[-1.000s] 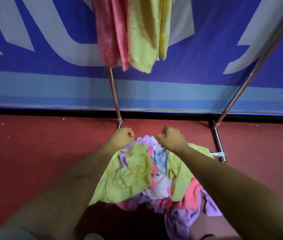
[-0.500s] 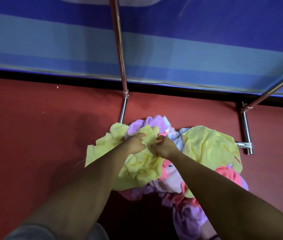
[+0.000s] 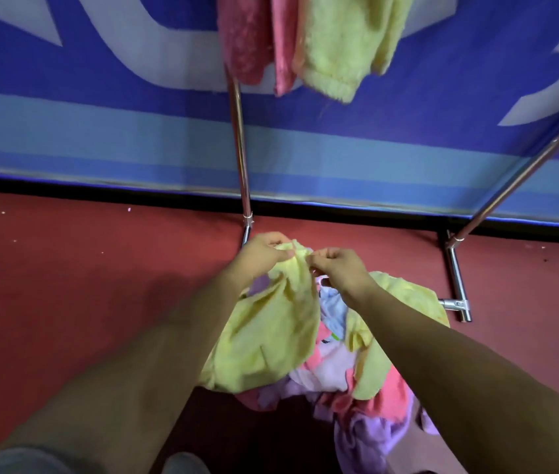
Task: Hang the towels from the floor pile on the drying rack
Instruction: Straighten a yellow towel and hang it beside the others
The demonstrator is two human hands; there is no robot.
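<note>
**Yellow towel pinched at its top edge, lifted off the pile below the rack**

Both hands hold one yellow towel point(image 3: 271, 336) by its upper edge. The left hand point(image 3: 264, 254) and the right hand point(image 3: 343, 268) are almost touching, each with fingers and thumb curled and pinching the cloth. The towel hangs from this edge with its long axis running down toward the viewer. Its lower part drapes over the pile point(image 3: 356, 374) of pink, lilac and yellow towels. The pile lies on the red floor point(image 3: 66, 285) between the feet of the drying rack point(image 3: 241, 159), near the floor's far edge under the blue banner point(image 3: 100, 107).

The rack's rail is out of view. It likely lies above and beyond the fingers, where a pink towel point(image 3: 247, 35) and a yellow-green towel point(image 3: 346, 46) already hang. The left hand is nearer the left upright. The coming move therefore appears to be up and forward, with the hands spreading apart along the edge.

Half a second earlier the hands sat low on the pile with this towel bunched beneath them. The edge has since risen, and the view has tilted up.
</note>
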